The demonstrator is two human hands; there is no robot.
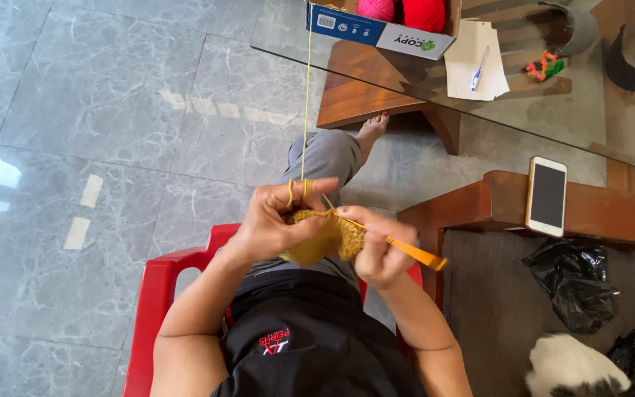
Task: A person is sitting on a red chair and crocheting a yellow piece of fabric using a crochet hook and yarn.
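Over the person's lap, above a red plastic chair (162, 287), both hands work a small piece of mustard-yellow crochet (325, 239). The left hand (273, 224) is closed on the piece's left edge, with the yarn strand (306, 110) looped over its fingers and running taut up to a cardboard box (380, 29) on the glass table (589, 125). The right hand (376, 254) is curled round an orange hook (413, 254), its tip buried in the top edge. Judging by its size, only a small patch is made and much seems left. A phone (547, 195) lies on a wooden ledge to the right.
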